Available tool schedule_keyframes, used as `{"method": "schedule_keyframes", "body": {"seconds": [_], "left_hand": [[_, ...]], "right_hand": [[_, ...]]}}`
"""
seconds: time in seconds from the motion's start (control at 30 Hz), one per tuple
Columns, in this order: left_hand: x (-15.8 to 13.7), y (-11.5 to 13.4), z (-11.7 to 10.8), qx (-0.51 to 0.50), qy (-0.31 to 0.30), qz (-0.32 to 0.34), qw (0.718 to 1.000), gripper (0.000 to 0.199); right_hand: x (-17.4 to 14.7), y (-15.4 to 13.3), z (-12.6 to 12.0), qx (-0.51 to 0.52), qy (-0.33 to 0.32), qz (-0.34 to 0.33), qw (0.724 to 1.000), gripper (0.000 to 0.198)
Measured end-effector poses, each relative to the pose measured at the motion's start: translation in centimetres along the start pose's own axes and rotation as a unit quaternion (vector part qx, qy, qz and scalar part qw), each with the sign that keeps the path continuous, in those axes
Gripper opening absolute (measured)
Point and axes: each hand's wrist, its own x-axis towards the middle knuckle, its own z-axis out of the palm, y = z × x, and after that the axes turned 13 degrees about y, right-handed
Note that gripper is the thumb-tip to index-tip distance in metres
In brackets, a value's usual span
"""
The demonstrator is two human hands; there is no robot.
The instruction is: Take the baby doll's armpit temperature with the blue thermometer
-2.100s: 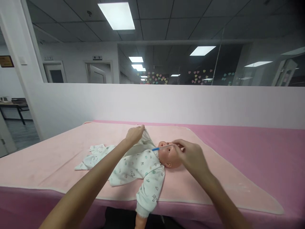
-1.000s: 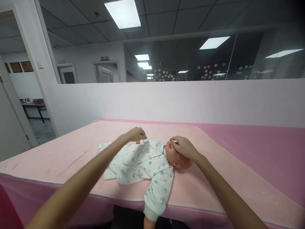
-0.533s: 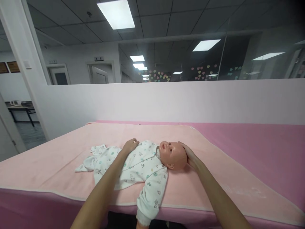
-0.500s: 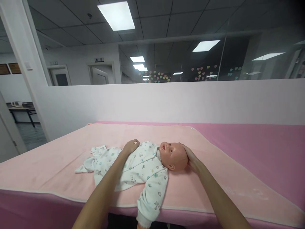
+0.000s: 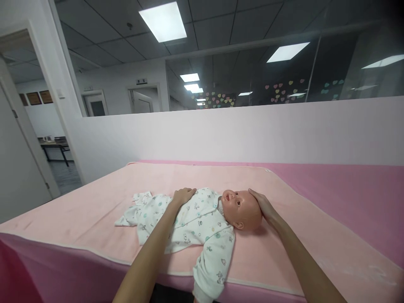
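A baby doll (image 5: 202,223) in a white printed outfit lies on its back on a peach blanket (image 5: 101,202), its bare head (image 5: 244,212) to the right. My left hand (image 5: 184,196) rests palm down on the doll's torso, its fingers stretched out. Against the crown of the head lies my right hand (image 5: 264,205), fingers extended along the far side; part of the palm is hidden. One sleeve (image 5: 214,265) of the doll hangs toward the near edge. The far arm is hidden behind the body.
Pink padding (image 5: 331,193) shows beyond the blanket at right. A low white wall (image 5: 233,134) with glass above it closes off the back. At the left stand a door (image 5: 22,139) and, through the opening, a table (image 5: 57,145).
The view has turned left, so the doll and both hands appear farther right. My left hand's fingers, slightly curled before, now lie flatter on the torso. My right hand stays at the head.
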Motion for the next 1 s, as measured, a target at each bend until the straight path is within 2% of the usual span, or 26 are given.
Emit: {"method": "schedule_keyframes", "body": {"seconds": [0.2, 0.4, 0.57, 0.73, 0.9, 1.0], "left_hand": [[-0.2, -0.1, 0.3, -0.001, 0.010, 0.009, 1.000, 0.056], [-0.3, -0.2, 0.3, -0.009, 0.015, 0.015, 1.000, 0.056], [-0.4, -0.2, 0.2, -0.010, 0.015, 0.016, 1.000, 0.056], [-0.4, -0.1, 0.2, -0.006, 0.015, 0.014, 1.000, 0.056], [-0.3, -0.1, 0.1, -0.003, 0.017, 0.014, 1.000, 0.056], [-0.3, -0.2, 0.1, -0.005, 0.019, 0.016, 1.000, 0.056]], "right_hand": [[0.0, 0.1, 0.3, 0.038, 0.019, 0.029, 0.999, 0.044], [-0.1, 0.3, 0.0, 0.045, 0.005, 0.036, 0.998, 0.049], [0.6, 0.6, -0.6, 0.063, 0.083, -0.007, 0.995, 0.046], [0.2, 0.6, -0.3, 0.043, 0.018, 0.003, 0.999, 0.049], [0.7, 1.0, -0.4, 0.068, 0.092, -0.036, 0.993, 0.050], [0.7, 1.1, -0.5, 0.081, 0.093, -0.032, 0.992, 0.050]]}}
